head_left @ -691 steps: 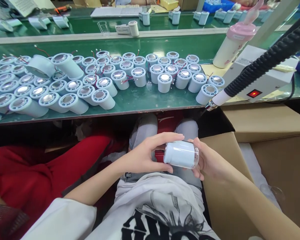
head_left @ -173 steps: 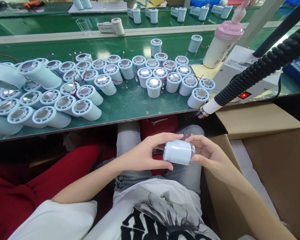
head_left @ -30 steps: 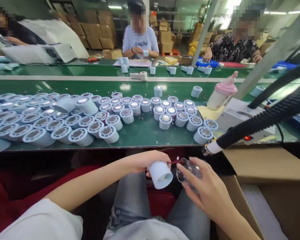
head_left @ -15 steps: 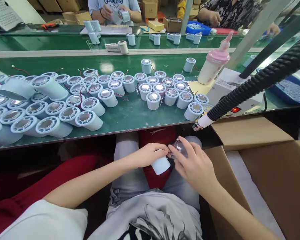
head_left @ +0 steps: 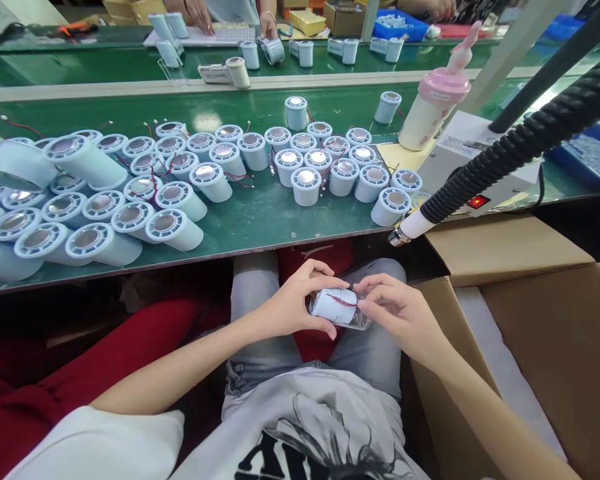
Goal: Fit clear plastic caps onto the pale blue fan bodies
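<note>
Over my lap, below the bench edge, my left hand point(head_left: 293, 301) is curled round a pale blue cylinder point(head_left: 333, 306) lying on its side with a thin red wire across it. My right hand point(head_left: 399, 315) pinches a clear plastic cap point(head_left: 364, 319) against the cylinder's right end, thumb and fingers closed on it. Both hands touch the same piece.
Several more pale blue cylinders point(head_left: 306, 186) with red wires stand and lie on the green bench point(head_left: 260, 217). A black corrugated hose with a nozzle point(head_left: 414, 225) hangs at right above open cardboard boxes point(head_left: 530, 313). A pink-capped bottle point(head_left: 433, 100) stands behind. Another person's hands point(head_left: 267, 23) work across the far belt.
The cylinder has turned from open-end-toward-me to lying sideways, and the clear cap has moved from apart to against its right end. My view has tilted down.
</note>
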{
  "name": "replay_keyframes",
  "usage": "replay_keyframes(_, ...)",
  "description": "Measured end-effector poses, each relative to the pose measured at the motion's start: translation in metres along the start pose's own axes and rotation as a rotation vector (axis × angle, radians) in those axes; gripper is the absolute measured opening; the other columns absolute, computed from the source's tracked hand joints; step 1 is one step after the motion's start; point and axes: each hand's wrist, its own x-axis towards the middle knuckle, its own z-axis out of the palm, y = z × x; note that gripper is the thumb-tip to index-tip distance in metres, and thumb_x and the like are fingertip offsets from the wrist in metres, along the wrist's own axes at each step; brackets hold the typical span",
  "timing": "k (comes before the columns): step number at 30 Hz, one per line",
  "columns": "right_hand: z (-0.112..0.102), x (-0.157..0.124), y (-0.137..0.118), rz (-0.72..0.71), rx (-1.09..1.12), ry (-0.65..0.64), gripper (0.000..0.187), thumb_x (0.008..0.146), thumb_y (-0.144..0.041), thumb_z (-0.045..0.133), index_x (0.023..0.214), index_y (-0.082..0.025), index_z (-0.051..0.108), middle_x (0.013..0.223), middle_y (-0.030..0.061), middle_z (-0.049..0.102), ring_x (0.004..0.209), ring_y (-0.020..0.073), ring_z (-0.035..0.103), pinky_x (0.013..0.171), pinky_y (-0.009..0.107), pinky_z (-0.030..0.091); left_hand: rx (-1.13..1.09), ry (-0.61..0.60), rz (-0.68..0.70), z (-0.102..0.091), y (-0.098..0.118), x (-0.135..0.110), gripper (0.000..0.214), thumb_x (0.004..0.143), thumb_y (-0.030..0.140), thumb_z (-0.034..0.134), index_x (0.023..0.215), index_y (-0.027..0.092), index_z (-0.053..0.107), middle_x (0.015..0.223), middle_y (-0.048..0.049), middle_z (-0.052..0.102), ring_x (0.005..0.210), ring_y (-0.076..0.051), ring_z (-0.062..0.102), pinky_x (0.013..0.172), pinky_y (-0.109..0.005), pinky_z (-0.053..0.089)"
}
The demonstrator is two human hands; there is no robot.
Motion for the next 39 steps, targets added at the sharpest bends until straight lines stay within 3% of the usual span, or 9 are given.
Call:
replay_keyframes(3, -0.003, 0.002, 0.004, 0.085, 0.176, 0.054, 0.027, 0.082, -0.034, 0.072, 0.061, -0.019, 0.066, 0.099, 0.0097, 0.068, 0.101, 0.0261, 0.063, 0.075, 0.033, 0.055, -0.089, -0.080, -0.013, 0.000, 0.001, -0.001, 0.067, 0.061, 0.038, 0.088, 0.123, 0.028, 0.065, 0.132, -0.0101, 0.054, 0.122, -0.029, 0.054, 0.103, -0.042, 0.047)
replay_keyframes(8, -0.008, 0.004, 0.009, 0.140, 0.420, 0.016, 0.025, 0.080, -0.039, 0.077, 0.064, -0.021, 0.071, 0.100, 0.0073, 0.071, 0.095, 0.0235, 0.066, 0.071, 0.031, 0.058, -0.347, -0.151, -0.126, 0.001, 0.012, -0.002, 0.065, 0.071, 0.026, 0.081, 0.132, 0.024, 0.057, 0.130, -0.0089, 0.061, 0.112, -0.024, 0.063, 0.092, -0.033, 0.054)
replay_keyframes(10, -0.009, 0.002, 0.009, 0.010, 0.340, -0.030, 0.017, 0.077, -0.039, 0.080, 0.077, -0.023, 0.075, 0.109, 0.0076, 0.071, 0.101, 0.0257, 0.067, 0.080, 0.036, 0.059, -0.464, -0.107, -0.191, 0.002, 0.015, -0.003, 0.065, 0.070, 0.024, 0.081, 0.130, 0.023, 0.056, 0.128, -0.0087, 0.062, 0.108, -0.022, 0.064, 0.091, -0.032, 0.054)
replay_keyframes(13, -0.009, -0.004, 0.010, -0.250, -0.036, -0.036, 0.028, 0.079, -0.035, 0.079, 0.105, -0.025, 0.074, 0.126, 0.0097, 0.065, 0.118, 0.0292, 0.061, 0.097, 0.044, 0.054, -0.640, -0.070, -0.286, 0.004, 0.017, -0.005, 0.063, 0.073, 0.025, 0.079, 0.130, 0.023, 0.053, 0.131, -0.0094, 0.059, 0.095, -0.017, 0.066, 0.084, -0.032, 0.057)
replay_keyframes(15, -0.009, -0.008, 0.010, -0.359, -0.230, 0.001, 0.028, 0.085, -0.032, 0.073, 0.112, -0.024, 0.070, 0.129, 0.0102, 0.064, 0.121, 0.0282, 0.060, 0.102, 0.043, 0.052, -0.677, -0.109, -0.328, 0.003, 0.018, -0.007, 0.064, 0.075, 0.028, 0.078, 0.133, 0.025, 0.050, 0.130, -0.0100, 0.059, 0.080, -0.013, 0.065, 0.073, -0.031, 0.058)
replay_keyframes(17, -0.009, -0.012, 0.011, -0.380, -0.260, -0.003, 0.027, 0.088, -0.035, 0.071, 0.111, -0.023, 0.067, 0.127, 0.0105, 0.066, 0.120, 0.0280, 0.062, 0.100, 0.041, 0.053, -0.648, -0.153, -0.330, 0.001, 0.019, -0.008, 0.070, 0.074, 0.029, 0.079, 0.136, 0.026, 0.048, 0.127, -0.0101, 0.061, 0.078, -0.013, 0.065, 0.069, -0.029, 0.058)
replay_keyframes(21, -0.012, -0.016, 0.011, -0.244, -0.157, -0.053, 0.036, 0.083, -0.044, 0.075, 0.110, -0.024, 0.063, 0.123, 0.0098, 0.068, 0.119, 0.0314, 0.062, 0.096, 0.042, 0.056, -0.536, -0.178, -0.226, -0.003, 0.022, -0.009, 0.080, 0.068, 0.026, 0.084, 0.139, 0.028, 0.048, 0.138, -0.0090, 0.057, 0.109, -0.022, 0.063, 0.087, -0.031, 0.055)
replay_keyframes(25, -0.013, -0.017, 0.006, -0.105, 0.014, -0.092, 0.036, 0.081, -0.039, 0.078, 0.111, -0.027, 0.062, 0.122, 0.0064, 0.068, 0.113, 0.0281, 0.065, 0.092, 0.037, 0.058, -0.486, -0.176, -0.145, -0.005, 0.025, -0.010, 0.077, 0.069, 0.025, 0.084, 0.139, 0.028, 0.051, 0.146, -0.0082, 0.051, 0.122, -0.024, 0.059, 0.100, -0.034, 0.051)
replay_keyframes(39, -0.011, -0.017, 0.000, 0.136, 0.432, -0.182, 0.034, 0.083, -0.037, 0.077, 0.111, -0.027, 0.062, 0.109, 0.0027, 0.067, 0.093, 0.0174, 0.067, 0.077, 0.026, 0.058, -0.331, -0.155, -0.033, -0.006, 0.029, -0.015, 0.074, 0.070, 0.030, 0.084, 0.138, 0.030, 0.054, 0.140, -0.0094, 0.056, 0.126, -0.028, 0.055, 0.101, -0.037, 0.050)
